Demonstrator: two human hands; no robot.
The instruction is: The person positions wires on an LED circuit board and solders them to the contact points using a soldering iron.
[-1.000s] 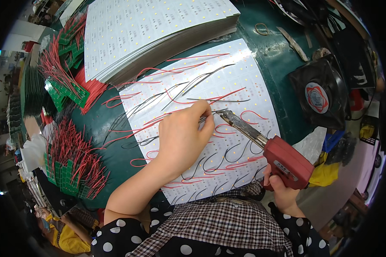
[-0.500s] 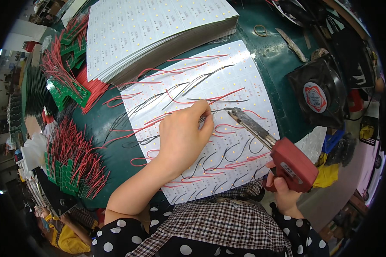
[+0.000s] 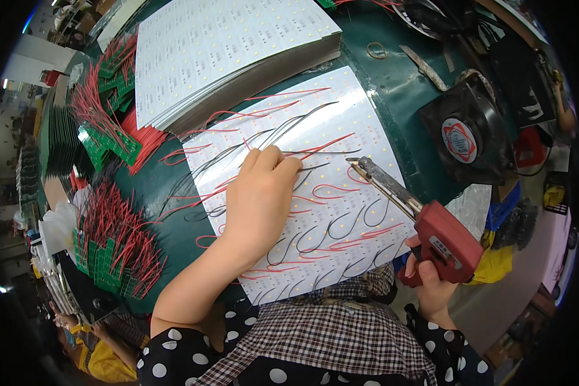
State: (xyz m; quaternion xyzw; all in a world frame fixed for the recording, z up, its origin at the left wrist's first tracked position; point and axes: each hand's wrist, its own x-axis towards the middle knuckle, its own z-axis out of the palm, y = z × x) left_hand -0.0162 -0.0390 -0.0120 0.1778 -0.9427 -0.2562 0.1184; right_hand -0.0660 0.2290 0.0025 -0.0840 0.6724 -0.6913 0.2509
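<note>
A white LED circuit board sheet [image 3: 360, 109] lies on the green tabletop, with red and black wires across it. Over its left-middle part, my left hand [image 3: 260, 199] is bent down among the wires. Its fingers are curled, and the fingertips are hidden, so what they pinch cannot be made out. A black wire [image 3: 315, 166] lies on the sheet just right of those fingers. My right hand [image 3: 433, 293] grips a red soldering gun [image 3: 449, 244] by its handle. The gun's dark tip points up and left over the sheet, apart from my left hand.
A thick stack of similar white sheets [image 3: 238, 38] stands behind. At left lie green circuit boards with red wires [image 3: 103, 260] and another such bundle [image 3: 106, 138]. A black fan [image 3: 466, 132] stands at right, near a rubber band [image 3: 377, 50]. Another person [image 3: 106, 357] sits at lower left.
My left hand has moved left, away from the gun's tip, and its fingers now point down at the wires. The tip no longer meets the black wire by my fingers.
</note>
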